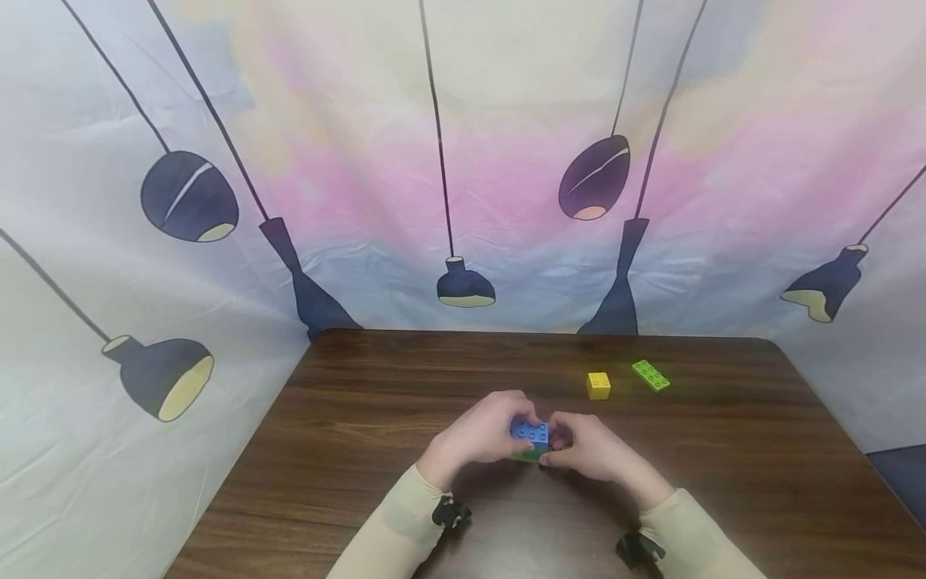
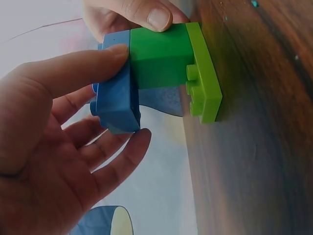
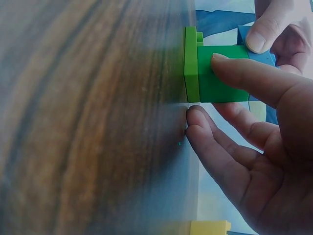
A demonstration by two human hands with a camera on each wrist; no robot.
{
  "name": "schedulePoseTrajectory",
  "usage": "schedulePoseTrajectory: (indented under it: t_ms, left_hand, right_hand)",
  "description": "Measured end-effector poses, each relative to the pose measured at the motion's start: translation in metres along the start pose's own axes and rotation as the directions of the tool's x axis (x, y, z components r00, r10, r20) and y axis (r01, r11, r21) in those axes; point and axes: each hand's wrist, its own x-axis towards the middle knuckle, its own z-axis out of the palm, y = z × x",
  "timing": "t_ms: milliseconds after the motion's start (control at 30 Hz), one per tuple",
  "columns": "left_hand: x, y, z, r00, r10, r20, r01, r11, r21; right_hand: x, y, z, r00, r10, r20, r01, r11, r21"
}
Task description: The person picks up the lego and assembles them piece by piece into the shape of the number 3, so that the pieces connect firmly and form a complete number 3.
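A small stack of building bricks stands in front of the person. Its base is a lime plate (image 2: 208,83), which lies on the table or just above it. On the plate's right end sits a green brick (image 2: 164,58), and a blue brick (image 1: 531,434) tops it, overhanging to the left above bare studs. The left hand (image 1: 483,428) holds the blue brick, thumb on the near face and fingers at its far side. From the right, the right hand (image 1: 595,447) grips the green brick, its thumb (image 3: 244,73) pressed to the near face.
Behind the hands, a yellow brick (image 1: 598,386) and a loose lime plate (image 1: 651,375) lie on the dark wooden table (image 1: 347,418). A cloth backdrop (image 1: 506,201) with printed lamps hangs beyond the far edge.
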Motion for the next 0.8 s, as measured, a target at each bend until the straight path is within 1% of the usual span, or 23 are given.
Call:
schedulePoseTrajectory:
  t_ms: [67,233,467,667,733,800]
  left_hand:
    - [0.0000,-0.0009,-0.0003,1.000,-0.005,0.004,0.005,1.000,-0.013]
    - [0.0002,-0.0012,-0.0001,1.000,-0.007,0.002,0.007,1.000,-0.011]
    - [0.0009,-0.0033,-0.0006,1.000,-0.001,0.007,0.001,1.000,-0.023]
    - [-0.0011,-0.0017,-0.0022,1.000,-0.013,0.017,0.014,1.000,-0.010]
    - [-0.0013,-0.0018,-0.0026,1.000,-0.008,0.019,0.008,1.000,-0.013]
    - [-0.0009,-0.0035,-0.0033,1.000,0.010,0.020,-0.009,1.000,-0.025]
  right_hand:
    - [0.0001,-0.0004,0.0000,1.000,0.004,0.002,-0.004,1.000,0.002]
    - [0.0003,-0.0009,-0.0004,1.000,0.009,0.004,-0.009,1.000,0.013]
    - [-0.0002,0.0002,-0.0003,1.000,0.006,0.004,-0.006,1.000,0.013]
    - [-0.0004,-0.0010,0.0005,1.000,0.011,0.007,-0.011,1.000,0.015]
    - [-0.0004,-0.0013,0.0004,1.000,0.012,0.007,-0.013,1.000,0.017]
    - [-0.0004,-0.0013,0.0002,1.000,0.013,0.006,-0.013,1.000,0.017]
